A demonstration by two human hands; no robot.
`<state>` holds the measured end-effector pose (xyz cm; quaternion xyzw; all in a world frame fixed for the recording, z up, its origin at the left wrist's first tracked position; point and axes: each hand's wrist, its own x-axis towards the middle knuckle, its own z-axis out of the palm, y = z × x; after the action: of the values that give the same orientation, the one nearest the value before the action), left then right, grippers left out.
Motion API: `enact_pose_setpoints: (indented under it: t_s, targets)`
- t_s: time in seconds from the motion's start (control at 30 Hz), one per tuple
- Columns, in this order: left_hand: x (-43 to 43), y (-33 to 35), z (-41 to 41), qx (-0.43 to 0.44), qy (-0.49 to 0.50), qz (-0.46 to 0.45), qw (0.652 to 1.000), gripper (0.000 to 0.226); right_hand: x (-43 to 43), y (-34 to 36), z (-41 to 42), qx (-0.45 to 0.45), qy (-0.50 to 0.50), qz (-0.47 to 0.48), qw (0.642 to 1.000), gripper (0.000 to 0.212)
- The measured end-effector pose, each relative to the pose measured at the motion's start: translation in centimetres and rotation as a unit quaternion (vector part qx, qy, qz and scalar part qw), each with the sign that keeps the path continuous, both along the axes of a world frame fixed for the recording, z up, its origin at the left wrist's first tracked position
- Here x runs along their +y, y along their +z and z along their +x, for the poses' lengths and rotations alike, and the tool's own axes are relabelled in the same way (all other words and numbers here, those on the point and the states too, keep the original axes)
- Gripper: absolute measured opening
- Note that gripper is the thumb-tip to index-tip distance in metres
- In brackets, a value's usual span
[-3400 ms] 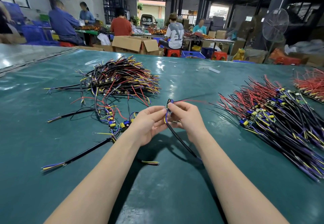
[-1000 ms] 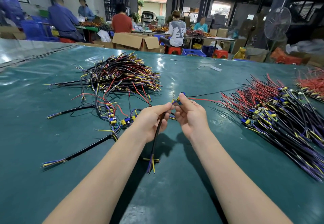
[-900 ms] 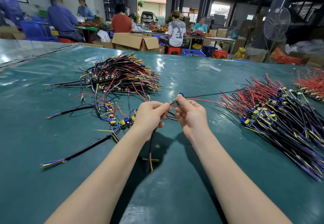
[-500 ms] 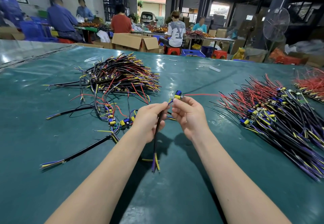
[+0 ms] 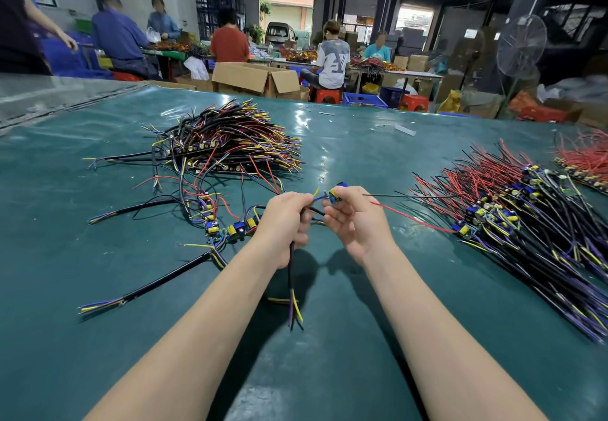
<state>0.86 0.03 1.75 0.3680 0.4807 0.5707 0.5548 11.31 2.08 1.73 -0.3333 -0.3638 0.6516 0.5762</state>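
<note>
A thick black cable (image 5: 291, 269) is gripped in the curled left hand (image 5: 285, 220), and its yellow and purple ends are pointed down at the shiny green desk (image 5: 345, 371). A small blue and yellow part (image 5: 335, 191) is pinched by the right hand (image 5: 357, 223), just beside the left one, above the desk. A tangled wire pile (image 5: 230, 144) is seen behind the left hand.

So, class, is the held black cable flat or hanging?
Hanging: left hand grips the black cable, its loose end dangling; right hand pinches its module.
</note>
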Motion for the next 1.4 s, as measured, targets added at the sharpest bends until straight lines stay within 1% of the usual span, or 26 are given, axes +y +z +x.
enact_pose_setpoints:
  t_s: [0.07,0.17,0.27,0.4,0.5,0.6,0.67,0.8,0.87,0.93,1.0,1.07,1.13,1.17,1.27,1.33,1.4]
  targets:
    - [-0.1,-0.1,0.1,0.044,-0.036,0.033,0.998,0.030,0.1,0.0,0.2,-0.025,-0.036,0.027,0.999,0.023]
    - [-0.1,-0.4,0.0,0.124,-0.044,0.067,0.989,0.028,0.3,0.0,0.4,-0.074,-0.055,0.060,0.994,0.020]
    - [-0.2,-0.5,-0.2,0.143,-0.031,0.086,0.985,0.024,0.2,0.0,0.5,-0.094,-0.043,0.070,0.992,0.018]
    - [-0.2,-0.5,-0.3,0.136,-0.009,0.086,0.987,0.028,0.2,0.1,0.4,-0.122,-0.023,0.101,0.987,0.017]
    - [0.1,-0.5,-0.4,0.132,0.029,0.074,0.988,0.030,0.3,0.0,0.2,-0.150,-0.014,0.113,0.982,0.018]
    - [0.2,-0.6,-0.3,0.122,0.048,0.058,0.990,0.028,0.3,0.0,0.2,-0.126,-0.009,0.113,0.986,0.019]
    - [0.2,-0.6,-0.4,0.101,0.036,0.058,0.992,0.027,0.4,0.0,0.3,-0.109,-0.003,0.113,0.988,0.018]
    - [0.3,-0.1,-0.8,0.056,0.001,0.058,0.997,0.028,0.5,-0.1,0.4,-0.119,0.006,0.135,0.984,0.018]
    - [0.3,0.0,-1.1,0.008,-0.032,0.031,0.999,0.027,0.6,-0.2,0.4,-0.122,0.012,0.145,0.982,0.019]
    - [0.3,0.0,-1.2,-0.007,-0.066,-0.001,0.998,0.024,0.7,-0.4,0.6,-0.137,0.006,0.148,0.980,0.018]
    - [0.3,-0.1,-1.1,0.026,-0.079,-0.013,0.996,0.021,1.0,-0.7,0.8,-0.161,-0.022,0.143,0.976,0.019]
    - [0.2,-0.4,-1.0,0.110,-0.065,0.001,0.992,0.021,1.2,-1.0,1.0,-0.206,-0.044,0.149,0.966,0.021]
    - [0.1,-0.7,-1.0,0.190,-0.033,0.030,0.981,0.024,1.2,-1.1,0.9,-0.249,-0.045,0.161,0.954,0.022]
    - [0.1,-0.7,-1.0,0.203,-0.014,0.041,0.978,0.027,1.1,-1.2,0.8,-0.243,-0.037,0.163,0.955,0.022]
    - [0.4,-0.8,-1.1,0.187,0.032,0.053,0.980,0.029,1.0,-0.9,0.5,-0.164,-0.015,0.152,0.975,0.021]
    - [0.5,-0.8,-1.1,0.181,0.042,0.050,0.981,0.025,1.0,-0.9,0.3,-0.132,-0.011,0.138,0.982,0.020]
    - [0.6,-0.9,-1.1,0.149,0.033,0.035,0.988,0.022,0.9,-1.0,0.0,-0.117,-0.005,0.125,0.985,0.018]
